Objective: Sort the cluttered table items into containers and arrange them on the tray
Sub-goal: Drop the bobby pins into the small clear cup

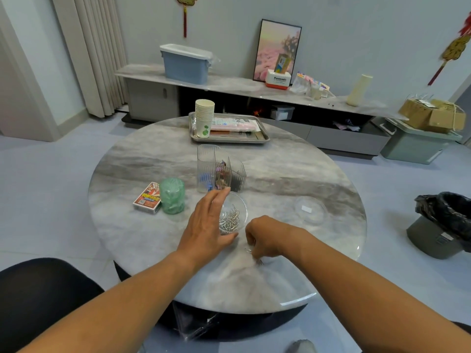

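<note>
Looking down from the head camera, I see the round marble table (293, 159) with its near rim curving just below both forearms and its far rim just behind the steel tray (262, 138). The widest bare stretch of tabletop lies on the right, around an empty clear lid (311, 210), and there is more open marble along the left rim, outside the card box (147, 198) and the green roll (172, 199) that touches it. Off the right edge a bin with a black liner (444, 222) stands on the floor, well apart from the table.

On the tray a stack of paper cups (204, 117) stands at the left end, beside a flat pink packet (235, 124). Between tray and hands stands a clear divided organizer (219, 169) holding coloured clips in its compartments.

My left hand (207, 225) is spread, fingers straight and relaxed, cupped against the left side of the clear bowl (234, 212), thumb along its near rim. The bowl sits mid-table, just in front of the organizer, with a heap of silver paper clips (230, 219) inside.

My right hand (265, 239) is just beside the bowl's near right rim, fingers curled down onto the marble, pinching at a few loose clips (256, 257) there; how many it actually grips I cannot tell.
</note>
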A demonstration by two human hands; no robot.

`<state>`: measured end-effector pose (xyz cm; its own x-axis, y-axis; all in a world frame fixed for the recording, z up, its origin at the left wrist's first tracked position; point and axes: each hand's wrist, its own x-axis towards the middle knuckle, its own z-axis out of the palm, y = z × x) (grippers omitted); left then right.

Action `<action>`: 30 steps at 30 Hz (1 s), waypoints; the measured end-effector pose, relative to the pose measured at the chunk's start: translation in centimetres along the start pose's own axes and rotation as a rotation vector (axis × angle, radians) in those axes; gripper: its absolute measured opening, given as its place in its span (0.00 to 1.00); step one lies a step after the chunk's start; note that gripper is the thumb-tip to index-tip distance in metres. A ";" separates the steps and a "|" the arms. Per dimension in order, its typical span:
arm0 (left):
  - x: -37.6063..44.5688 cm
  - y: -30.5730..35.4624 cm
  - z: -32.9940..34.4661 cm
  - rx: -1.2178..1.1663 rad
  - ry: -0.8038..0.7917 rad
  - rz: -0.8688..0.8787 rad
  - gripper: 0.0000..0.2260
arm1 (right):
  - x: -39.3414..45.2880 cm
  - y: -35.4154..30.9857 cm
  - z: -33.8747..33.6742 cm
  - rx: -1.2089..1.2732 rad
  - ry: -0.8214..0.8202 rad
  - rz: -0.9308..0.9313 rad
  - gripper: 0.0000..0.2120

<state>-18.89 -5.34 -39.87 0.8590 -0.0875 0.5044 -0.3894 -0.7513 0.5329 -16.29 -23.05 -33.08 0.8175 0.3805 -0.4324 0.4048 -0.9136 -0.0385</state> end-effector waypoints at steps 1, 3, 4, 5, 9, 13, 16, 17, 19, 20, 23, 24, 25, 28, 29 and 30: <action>-0.1 -0.1 0.0 -0.007 0.009 0.000 0.48 | 0.1 0.0 0.0 -0.021 0.011 -0.012 0.11; -0.4 -0.2 0.1 -0.032 0.032 -0.013 0.48 | 0.2 -0.1 0.2 -0.074 0.038 -0.037 0.09; -0.6 -0.3 0.2 -0.045 0.042 -0.026 0.48 | 0.4 -0.2 0.3 -0.098 0.052 -0.048 0.09; -0.7 -0.4 0.2 -0.054 0.052 -0.040 0.48 | 0.4 -0.2 0.3 -0.120 0.064 -0.056 0.08; -0.9 -0.3 0.3 -0.059 0.071 -0.062 0.48 | 0.6 0.2 0.8 -0.120 0.087 -0.066 0.06; -0.9 0.0 0.1 -0.061 0.069 -0.043 0.48 | 0.3 1.7 1.1 0.118 0.138 0.015 0.06; -1.0 0.1 0.1 -0.070 0.074 -0.044 0.48 | -0.1 2.3 0.3 0.383 0.322 0.093 0.07; -1.0 0.1 0.1 -0.071 0.075 -0.044 0.48 | -0.2 2.2 -0.4 0.471 0.422 0.112 0.07; -0.9 0.2 0.3 -0.075 0.073 -0.034 0.49 | -0.2 1.7 -1.7 0.617 0.582 0.096 0.08; -0.9 0.3 0.4 -0.075 0.069 -0.021 0.49 | -0.2 1.2 -2.4 0.650 0.598 0.049 0.08; -0.9 0.5 0.5 -0.067 0.047 0.008 0.50 | 0.0 0.0 -3.1 0.511 0.464 -0.090 0.07; -0.8 0.5 0.5 -0.065 0.044 0.008 0.50 | 0.0 -0.1 -3.0 0.464 0.464 -0.099 0.07; -0.7 0.6 0.5 -0.063 0.046 0.005 0.50 | 0.0 0.0 -3.0 0.463 0.499 -0.091 0.07; -0.4 0.3 0.3 -0.044 0.078 -0.022 0.50 | -0.2 1.2 -2.8 0.551 0.559 -0.027 0.01; -0.5 0.0 0.3 -0.041 0.087 -0.036 0.50 | -0.2 1.7 -2.5 0.570 0.501 -0.013 0.01; -0.5 -0.3 0.3 -0.044 0.095 -0.045 0.49 | -0.3 2.2 -2.0 0.571 0.413 -0.004 0.02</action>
<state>-19.12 -5.27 -40.43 0.8413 0.0098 0.5405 -0.3671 -0.7236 0.5845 -14.88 -24.86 -31.21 0.9508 0.3044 -0.0581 0.2226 -0.8014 -0.5552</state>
